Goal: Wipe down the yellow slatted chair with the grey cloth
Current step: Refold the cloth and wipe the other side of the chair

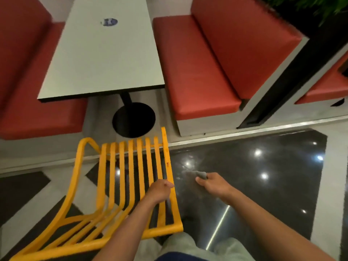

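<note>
The yellow slatted chair [113, 185] stands in the lower left of the head view, its slats running away from me over the dark floor. My left hand [160, 190] is closed around the chair's right edge rail, about halfway along it. My right hand [211, 182] hovers to the right of the chair, above the glossy black floor and apart from the chair. It pinches a small bunched grey cloth [201, 174] between thumb and fingers; most of the cloth is hidden in the hand.
A white table [105, 53] on a black pedestal base [134, 119] stands just beyond the chair. Red booth benches flank it on the left [37, 113] and right [197, 76]. My knees [197, 247] show at the bottom.
</note>
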`<move>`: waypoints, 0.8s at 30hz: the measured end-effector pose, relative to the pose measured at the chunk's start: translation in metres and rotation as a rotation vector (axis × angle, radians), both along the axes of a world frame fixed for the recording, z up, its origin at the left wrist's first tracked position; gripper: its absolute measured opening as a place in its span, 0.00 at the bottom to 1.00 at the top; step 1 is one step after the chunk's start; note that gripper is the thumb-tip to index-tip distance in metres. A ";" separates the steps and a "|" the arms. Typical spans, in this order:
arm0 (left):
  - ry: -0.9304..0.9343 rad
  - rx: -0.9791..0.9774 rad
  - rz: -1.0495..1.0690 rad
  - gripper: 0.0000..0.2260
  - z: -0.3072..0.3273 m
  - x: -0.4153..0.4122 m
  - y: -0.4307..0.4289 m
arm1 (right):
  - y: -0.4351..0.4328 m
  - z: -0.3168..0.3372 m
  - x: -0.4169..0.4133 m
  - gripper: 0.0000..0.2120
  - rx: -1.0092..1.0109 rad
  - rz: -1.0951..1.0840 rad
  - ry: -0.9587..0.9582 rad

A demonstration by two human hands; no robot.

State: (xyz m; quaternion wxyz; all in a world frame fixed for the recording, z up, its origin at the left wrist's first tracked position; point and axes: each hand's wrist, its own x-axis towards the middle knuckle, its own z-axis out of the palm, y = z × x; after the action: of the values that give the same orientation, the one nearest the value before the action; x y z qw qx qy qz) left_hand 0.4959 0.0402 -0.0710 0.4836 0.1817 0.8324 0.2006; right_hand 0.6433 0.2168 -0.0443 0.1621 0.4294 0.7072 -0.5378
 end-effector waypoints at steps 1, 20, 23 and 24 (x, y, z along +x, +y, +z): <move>-0.008 -0.002 0.037 0.17 0.001 -0.004 0.001 | 0.003 0.000 -0.008 0.13 0.006 0.054 -0.014; 0.050 0.033 0.761 0.09 -0.011 0.031 -0.004 | -0.025 -0.078 -0.027 0.25 -0.106 1.219 0.125; 0.097 0.031 0.818 0.10 -0.009 0.047 0.004 | -0.026 -0.084 -0.027 0.28 -0.129 1.280 0.121; 0.103 0.043 0.841 0.10 -0.010 0.051 0.006 | -0.028 -0.086 -0.027 0.29 -0.126 1.300 0.128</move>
State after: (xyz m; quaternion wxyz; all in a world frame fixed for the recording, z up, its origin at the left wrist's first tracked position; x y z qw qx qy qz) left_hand 0.5467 0.0458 -0.0808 0.3135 -0.1539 0.8528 0.3882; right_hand 0.6159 0.1893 -0.1303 0.4367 -0.1284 0.7978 -0.3953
